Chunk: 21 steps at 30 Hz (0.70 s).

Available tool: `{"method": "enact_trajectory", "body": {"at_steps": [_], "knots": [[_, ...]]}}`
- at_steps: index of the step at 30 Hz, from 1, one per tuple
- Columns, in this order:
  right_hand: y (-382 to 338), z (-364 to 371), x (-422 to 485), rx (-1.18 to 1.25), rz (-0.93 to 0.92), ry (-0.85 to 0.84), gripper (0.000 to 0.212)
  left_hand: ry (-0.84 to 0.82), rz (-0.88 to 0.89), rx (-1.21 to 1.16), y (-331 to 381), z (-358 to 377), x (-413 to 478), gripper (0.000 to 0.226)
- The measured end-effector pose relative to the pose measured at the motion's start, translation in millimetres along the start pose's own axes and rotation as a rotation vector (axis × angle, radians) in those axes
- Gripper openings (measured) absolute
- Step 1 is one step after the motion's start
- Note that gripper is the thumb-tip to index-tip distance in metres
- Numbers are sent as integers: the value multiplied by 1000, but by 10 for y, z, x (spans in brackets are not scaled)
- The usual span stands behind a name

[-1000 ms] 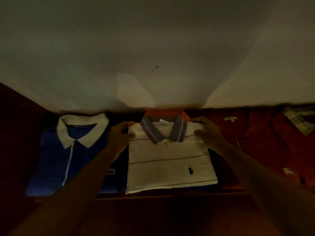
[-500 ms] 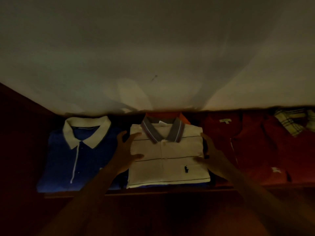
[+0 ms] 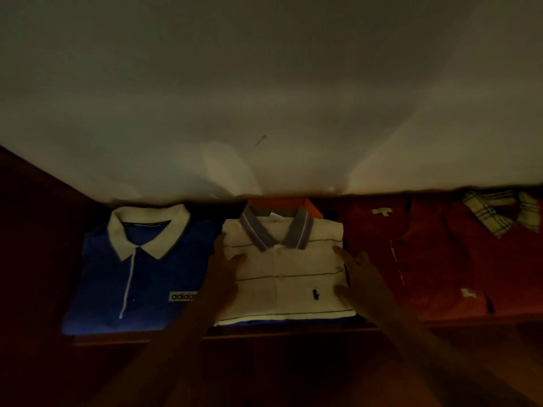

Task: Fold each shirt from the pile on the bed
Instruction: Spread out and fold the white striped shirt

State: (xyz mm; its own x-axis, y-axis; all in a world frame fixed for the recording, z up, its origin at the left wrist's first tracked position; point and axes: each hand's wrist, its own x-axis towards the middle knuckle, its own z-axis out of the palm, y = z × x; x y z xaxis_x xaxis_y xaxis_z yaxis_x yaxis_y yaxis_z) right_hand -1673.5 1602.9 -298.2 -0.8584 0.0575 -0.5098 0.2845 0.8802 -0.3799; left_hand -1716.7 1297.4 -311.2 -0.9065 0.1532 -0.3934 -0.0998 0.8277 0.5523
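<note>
A folded cream polo shirt (image 3: 286, 284) with thin dark stripes and a grey collar lies in the middle, on top of an orange shirt (image 3: 311, 205) and a blue one peeking out below. My left hand (image 3: 224, 270) rests with spread fingers on its left edge. My right hand (image 3: 363, 282) lies with straight fingers on its right edge. A folded blue polo (image 3: 141, 277) with a white collar sits to the left. A folded red shirt (image 3: 393, 257) lies to the right.
Another red shirt with a checked collar (image 3: 496, 259) lies at the far right. A pale wall (image 3: 264, 98) rises right behind the row of shirts. The dark wooden front edge (image 3: 264, 336) runs below them. The light is dim.
Both hands let go of the cream shirt's shoulders and slid down its sides, fingers now spread flat. The view shifted slightly.
</note>
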Motion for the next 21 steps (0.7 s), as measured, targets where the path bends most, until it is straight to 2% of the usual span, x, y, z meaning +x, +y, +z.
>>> {"method": "enact_trajectory", "body": {"at_steps": [2, 3, 4, 5, 6, 7, 9, 10, 12, 16, 21], "knots": [[-10, 6, 18, -263, -142, 156, 77, 39, 127, 337, 18, 34, 28, 66], [-37, 8, 22, -310, -218, 158, 72, -14, 213, 442, 9, 39, 48, 65], [-61, 6, 30, -367, -281, 129, 67, -125, 252, 593, -1, -1, 57, 73], [-83, -15, 46, -426, -314, 44, 63, -271, 240, 688, -65, -35, 66, 92], [-56, -15, 73, -478, -314, -38, 61, -301, 243, 762, -145, -68, 80, 108], [-55, -55, 73, -510, -267, -142, 61, -347, 183, 808, -184, -148, 71, 114], [-82, -200, 69, -524, -193, -184, 59, -391, 96, 840, -128, -354, 48, 107], [-126, -304, 57, -500, -164, -181, 54, -393, 42, 815, -32, -470, 40, 92], [-242, -550, -24, -425, -126, -161, 46, -384, -14, 613, 225, -694, -34, 70], [-466, -1310, -503, -162, -139, -34, 43, -311, -10, 74, 846, -1162, -466, 55], [-636, -2617, -1606, 149, -176, 88, 32, -219, 141, -189, 1970, -2131, -1222, 45]]}}
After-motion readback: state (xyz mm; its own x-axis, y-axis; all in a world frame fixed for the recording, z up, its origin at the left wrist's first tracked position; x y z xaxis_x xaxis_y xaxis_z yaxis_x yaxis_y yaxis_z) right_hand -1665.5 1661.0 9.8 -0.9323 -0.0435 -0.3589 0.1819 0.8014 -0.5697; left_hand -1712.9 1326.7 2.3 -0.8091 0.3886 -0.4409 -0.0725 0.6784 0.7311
